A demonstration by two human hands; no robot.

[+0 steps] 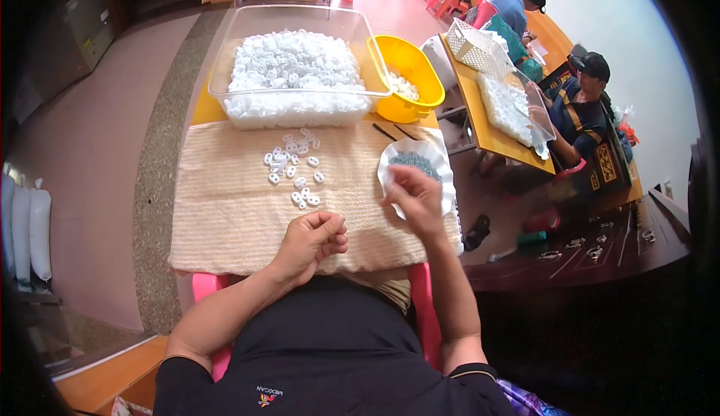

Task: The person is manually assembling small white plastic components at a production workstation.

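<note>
My left hand (313,242) is above the near edge of a beige striped cloth (217,206), its fingers curled and the thumb pressed to the forefinger. Whatever it may hold is too small to make out. Over a white wavy-rimmed dish (447,180) is my right hand (417,197), with thumb and fingertips drawn together. Small grey-blue pieces (421,163) fill the middle of that dish, and I cannot tell if any are between the fingers. Several small white oval plastic pieces with two holes (292,160) lie loosely scattered on the cloth, beyond my left hand.
A clear plastic bin (225,90) heaped with white pieces stands at the table's far side. Beside it sits a yellow tub (430,79) with pale pieces inside. Two dark thin sticks (384,132) lie near the dish. Two people work at the right, one at another table (487,135).
</note>
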